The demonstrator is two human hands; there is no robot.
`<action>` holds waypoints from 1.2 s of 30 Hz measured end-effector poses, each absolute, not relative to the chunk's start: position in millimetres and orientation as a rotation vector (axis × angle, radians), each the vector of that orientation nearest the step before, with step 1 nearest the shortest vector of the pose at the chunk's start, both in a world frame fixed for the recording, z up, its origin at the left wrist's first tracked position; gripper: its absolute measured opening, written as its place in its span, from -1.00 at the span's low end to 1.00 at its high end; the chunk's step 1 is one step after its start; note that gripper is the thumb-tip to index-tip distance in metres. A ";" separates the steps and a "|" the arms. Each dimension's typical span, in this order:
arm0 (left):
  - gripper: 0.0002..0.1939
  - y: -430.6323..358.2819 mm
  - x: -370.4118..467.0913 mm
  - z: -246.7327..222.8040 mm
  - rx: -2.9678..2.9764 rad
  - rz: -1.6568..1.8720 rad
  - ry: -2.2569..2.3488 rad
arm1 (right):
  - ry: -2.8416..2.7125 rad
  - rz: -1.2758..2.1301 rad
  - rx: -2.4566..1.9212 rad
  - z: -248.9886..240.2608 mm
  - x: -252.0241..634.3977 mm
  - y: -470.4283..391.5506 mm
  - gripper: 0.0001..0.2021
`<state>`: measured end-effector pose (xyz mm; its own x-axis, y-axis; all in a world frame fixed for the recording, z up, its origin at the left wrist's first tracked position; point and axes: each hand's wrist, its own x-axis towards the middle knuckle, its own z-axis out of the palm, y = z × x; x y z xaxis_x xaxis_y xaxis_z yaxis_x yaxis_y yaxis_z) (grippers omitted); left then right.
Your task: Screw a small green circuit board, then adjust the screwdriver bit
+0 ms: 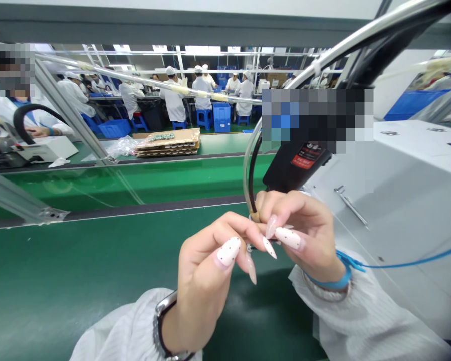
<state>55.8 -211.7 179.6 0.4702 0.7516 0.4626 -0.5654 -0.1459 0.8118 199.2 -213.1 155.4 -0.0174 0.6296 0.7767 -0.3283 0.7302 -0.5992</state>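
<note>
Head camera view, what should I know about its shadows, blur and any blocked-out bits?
Head view: dark shadow on the green tabletop below the hands, paler sheen at its left; head view: left hand and right hand fairly sharp, distant workers small and softer; head view: coarse pixel blocks cover part of the black device.

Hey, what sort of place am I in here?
Most likely a factory floor, perhaps for electronics assembly. Rows of people in white coats and caps fill the background, a cardboard stack carries small green pieces, and a blue wrist strap trails a cord.
</note>
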 end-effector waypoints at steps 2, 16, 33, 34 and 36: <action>-0.74 -210.1 56.2 179.8 1.258 1.143 0.172 | -1.415 0.758 -0.279 155.1 199.7 -212.4 -0.96; -0.88 -206.5 59.9 172.8 1.299 1.109 0.005 | -1.368 1.266 -0.062 171.9 208.1 -210.8 -0.85; -0.84 -208.4 57.8 170.6 1.206 1.160 0.088 | -1.359 1.405 -0.034 168.0 206.0 -214.0 -0.80; -0.80 -208.7 58.3 170.6 1.195 1.189 0.098 | -1.367 1.427 -0.048 166.7 206.2 -214.7 -0.75; -0.76 -210.0 58.9 170.9 1.212 1.212 0.105 | -1.381 1.449 -0.071 164.9 207.1 -216.2 -0.71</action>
